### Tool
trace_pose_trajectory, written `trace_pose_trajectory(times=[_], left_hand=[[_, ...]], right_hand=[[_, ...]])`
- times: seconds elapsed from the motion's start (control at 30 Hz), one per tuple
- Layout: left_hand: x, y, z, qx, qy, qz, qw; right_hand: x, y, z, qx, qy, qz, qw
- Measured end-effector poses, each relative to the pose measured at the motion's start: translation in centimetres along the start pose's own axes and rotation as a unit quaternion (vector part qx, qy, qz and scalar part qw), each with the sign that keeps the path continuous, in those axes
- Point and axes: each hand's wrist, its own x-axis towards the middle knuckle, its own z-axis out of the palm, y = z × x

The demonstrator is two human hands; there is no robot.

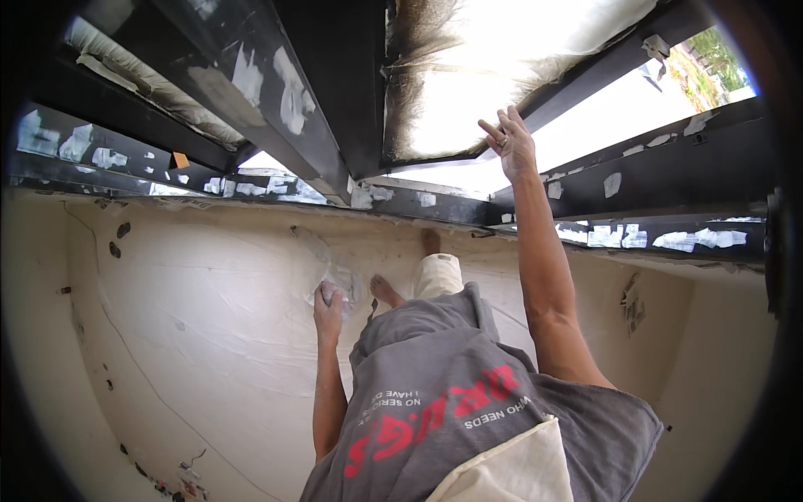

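Note:
My right hand [512, 149] is raised at the end of a stretched arm, beside the lower edge of a dark beam [577, 79]. Its fingers are stretched and partly spread, and I see nothing held in them; whether the fingertips touch the beam I cannot tell. My left hand [329, 305] hangs low beside my body with the fingers curled in. Something greyish shows at those fingers, too small to name. Behind that hand a crumpled translucent sheet or bag [341, 276] appears against the pale floor covering.
Dark beams with white filler patches [293, 92] cross overhead. Between them hangs clear plastic sheeting [468, 84] with bright light behind it. A small orange piece [180, 160] sits on the left beam. Below, a thin cord [125, 343] runs over the pale floor covering [209, 284].

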Motion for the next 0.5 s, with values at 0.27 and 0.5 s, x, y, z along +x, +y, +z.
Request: trace_pose_trajectory(times=[0.27,0.5], left_hand=[[2.7,4.8,2.8,-0.117,0.055,-0.031,0.991],[1.2,10.2,10.4,-0.107,0.033,-0.035,0.993]], right_hand=[[1.6,0.9,-2.9,-0.029,0.021,0.049,0.998],[6.4,-0.4,-1.8,-0.055,-0.046,-0.007,0.997]])
